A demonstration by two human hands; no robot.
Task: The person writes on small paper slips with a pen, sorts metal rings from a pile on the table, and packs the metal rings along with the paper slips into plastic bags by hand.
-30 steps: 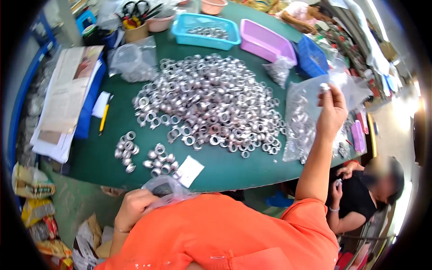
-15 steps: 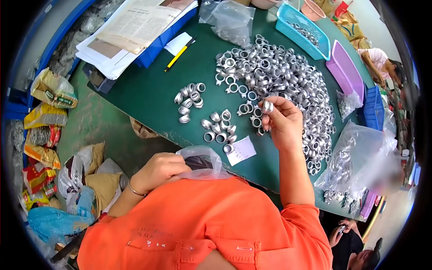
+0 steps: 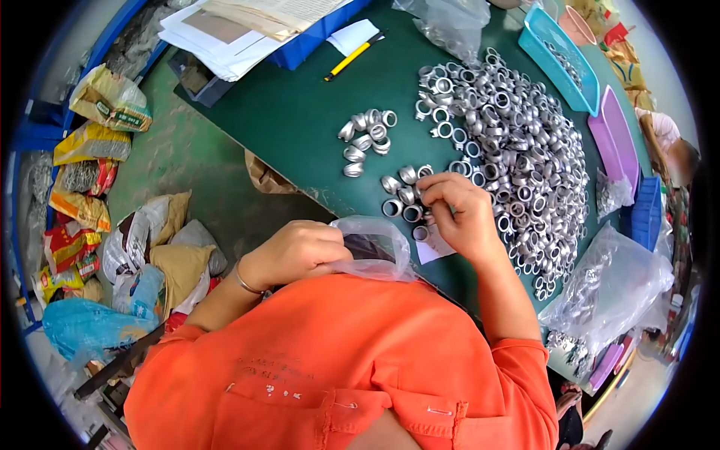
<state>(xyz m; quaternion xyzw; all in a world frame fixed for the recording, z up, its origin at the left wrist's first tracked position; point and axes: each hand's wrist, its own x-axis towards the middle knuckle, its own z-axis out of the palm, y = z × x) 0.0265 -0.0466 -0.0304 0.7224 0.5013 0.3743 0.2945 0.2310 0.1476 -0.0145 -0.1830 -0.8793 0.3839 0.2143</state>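
My left hand (image 3: pixel 304 251) is closed on the rim of a clear plastic bag (image 3: pixel 375 247), which hangs open at the table's front edge against my orange shirt. My right hand (image 3: pixel 456 211) is over the nearer small group of metal rings (image 3: pixel 409 195), its fingers bent together; whatever they hold is hidden. A white paper slip (image 3: pixel 433 246) lies partly under that hand. Another small group of rings (image 3: pixel 365 140) sits farther left on the green table (image 3: pixel 285 112). The large heap of metal rings (image 3: pixel 517 150) lies to the right of my right hand.
Papers (image 3: pixel 225 45), a yellow pencil (image 3: pixel 352 58) and a plastic bag (image 3: pixel 450 26) lie at the back. Turquoise (image 3: pixel 555 64) and purple (image 3: pixel 616 139) trays stand at the right, near a large clear bag (image 3: pixel 615 281). Sacks (image 3: pixel 180 270) lie on the floor at left. A co-worker sits far right.
My right hand has come from the upper right, carrying a small metal piece, down to the small ring group. The view has turned towards the left. My left hand stays on the bag.
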